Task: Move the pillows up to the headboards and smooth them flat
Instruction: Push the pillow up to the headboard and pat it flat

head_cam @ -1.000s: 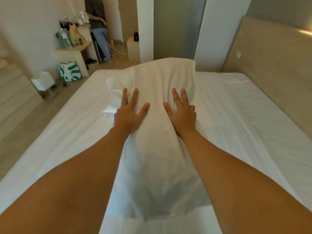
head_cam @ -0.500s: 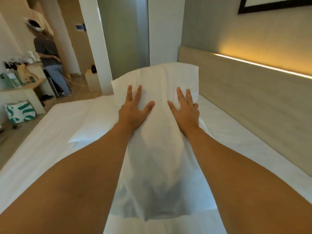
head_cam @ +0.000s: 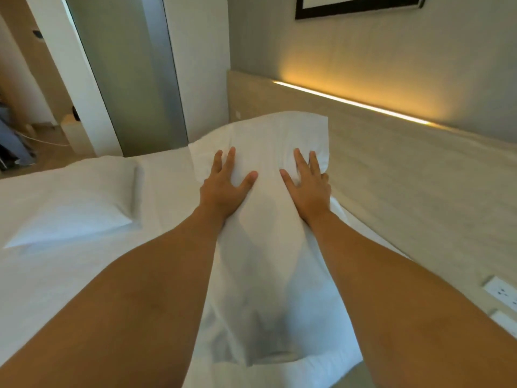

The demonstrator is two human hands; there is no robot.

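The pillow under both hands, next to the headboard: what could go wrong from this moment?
1. The pillow is held from the sides by the left hand and the right hand; it may bunch in the middle rather than lie flat.
2. Its far corner stands up against the headboard and could stay folded.
3. The second pillow lies away from the headboard and may be forgotten.
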